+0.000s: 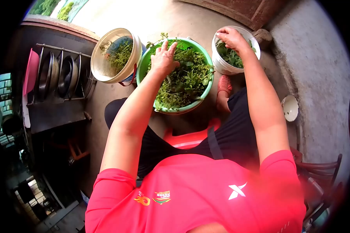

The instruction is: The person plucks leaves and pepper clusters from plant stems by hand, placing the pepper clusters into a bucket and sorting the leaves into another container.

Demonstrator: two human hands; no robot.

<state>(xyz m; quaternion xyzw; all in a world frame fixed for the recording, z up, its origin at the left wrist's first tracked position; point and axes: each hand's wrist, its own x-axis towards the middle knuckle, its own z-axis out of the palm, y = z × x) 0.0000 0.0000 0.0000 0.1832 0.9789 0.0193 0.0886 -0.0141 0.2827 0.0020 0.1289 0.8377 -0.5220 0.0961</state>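
A green basin (209, 82) heaped with leafy green sprigs (186, 75) stands in front of me. My left hand (164, 61) rests at the far left part of the heap, its fingers spread and nothing visibly gripped. To the right is a white bucket (227, 68) with loose green leaves (230, 55) inside. Over its rim reaches my right hand (233, 39), fingers bent and drawn together; anything between the fingertips is too small to make out. A cream bucket (101, 68), tilted, with more green sprigs (121, 55) in it, is left of the basin.
A rack (62, 99) with dark pans and a pink basin (30, 72) stands at the left. On the right are a white bowl (290, 108) by the wall and a dark chair (322, 171). A wooden door (237, 11) is at the back.
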